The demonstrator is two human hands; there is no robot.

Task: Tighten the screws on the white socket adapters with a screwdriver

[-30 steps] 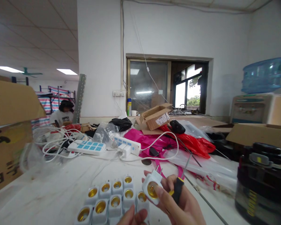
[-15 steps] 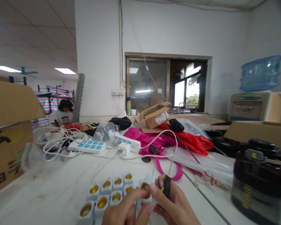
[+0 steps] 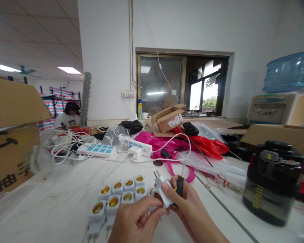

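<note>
A white plastic plug-in lamp socket with a brass-lined opening (image 3: 161, 194) is pinched by the left hand (image 3: 135, 221) and gripped, with a black-handled screwdriver (image 3: 180, 185), in the closed right hand (image 3: 190, 209). At nine o'clock, eight like sockets (image 3: 119, 199) are ranked on the white counter (image 3: 53, 209). Half a second earlier, the socket was held lower.
</note>
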